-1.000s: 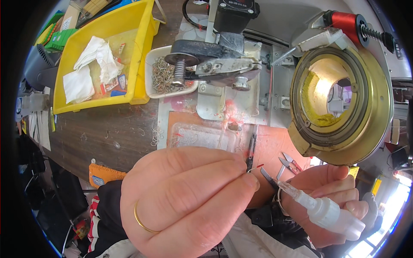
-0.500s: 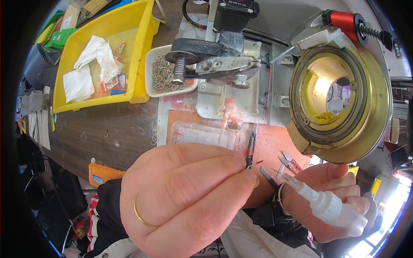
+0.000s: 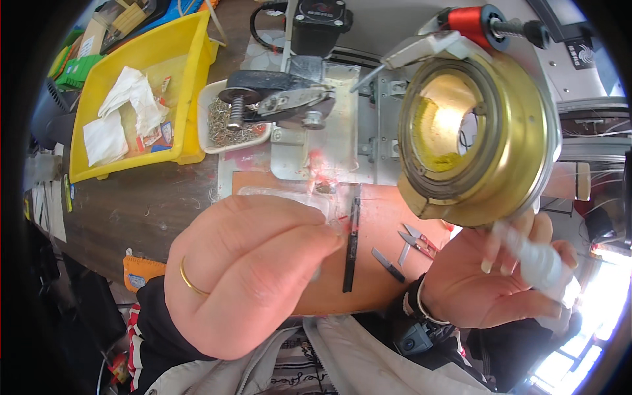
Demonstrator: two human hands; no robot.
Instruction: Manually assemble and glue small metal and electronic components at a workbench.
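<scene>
My left hand [image 3: 243,276], with a gold ring, is closed in a pinch over the orange work mat. From its fingertips sticks a tiny red-bound fish hook [image 3: 343,218]; most of it is hidden by thumb and finger. To the right, under the brass ring, my right hand [image 3: 497,280] has its fingers bent around a small translucent squeeze bottle [image 3: 541,264]. The bottle is smeared by motion and its narrow tip points up and left. Small red-handled scissors [image 3: 421,242] and a dark-handled blade [image 3: 388,264] lie on the mat between my hands.
A large brass ring [image 3: 520,131] of a winding machine stands over the right side, with a red thread spool [image 3: 464,23] behind. A white tray of metal hooks [image 3: 230,125] and a yellow bin [image 3: 191,118] with tissues are at left. A black bar [image 3: 352,243] lies on the mat.
The squeeze bottle has moved right and up with my right hand, away from my left fingertips. My left hand still pinches the hook. The whole view has shifted somewhat.
</scene>
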